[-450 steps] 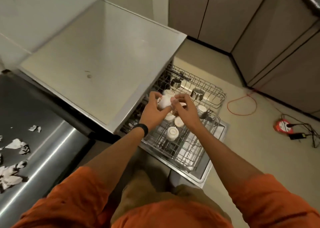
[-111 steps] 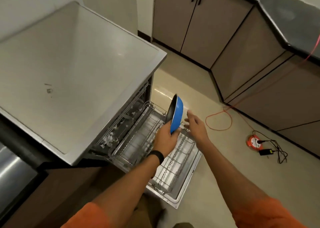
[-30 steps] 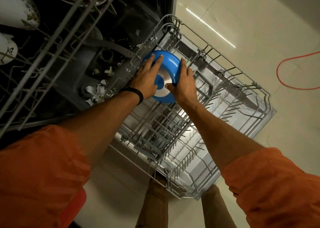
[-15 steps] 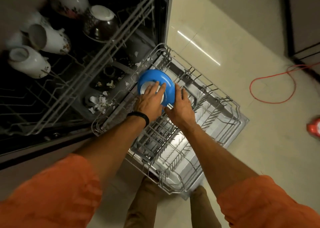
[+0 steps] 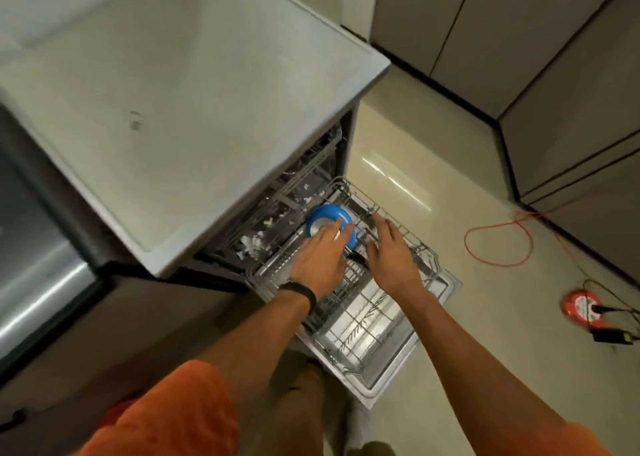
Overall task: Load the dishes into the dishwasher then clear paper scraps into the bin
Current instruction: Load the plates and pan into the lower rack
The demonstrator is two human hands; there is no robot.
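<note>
One dish shows in the pulled-out lower rack [image 5: 420,247] of the dishwasher: a blue pan [image 5: 323,217], turned bottom-up at the rack's inner end, close to the mouth of the tub. The left hand [image 5: 320,253] lies on it with fingers straight, fingertips resting on the pan's silvery base, gripping nothing. The right hand [image 5: 389,258] is just beside the pan, flat and relaxed above the rack wires and also holding nothing; whether it touches the wires I cannot tell.

By the look of it the pan is already seated and the hands are only steadying it, so this item's loading is about done. How many dishes remain cannot be judged, since the upper rack is almost wholly hidden under the countertop [image 5: 180,84]. The lower rack is out over the open door [image 5: 446,284], so sliding it in and closing up are left.

White paper scraps [image 5: 254,242] lie on the tub floor behind the rack, uncollected. No bin is in view, so the clearing half of the task appears not yet begun.
</note>
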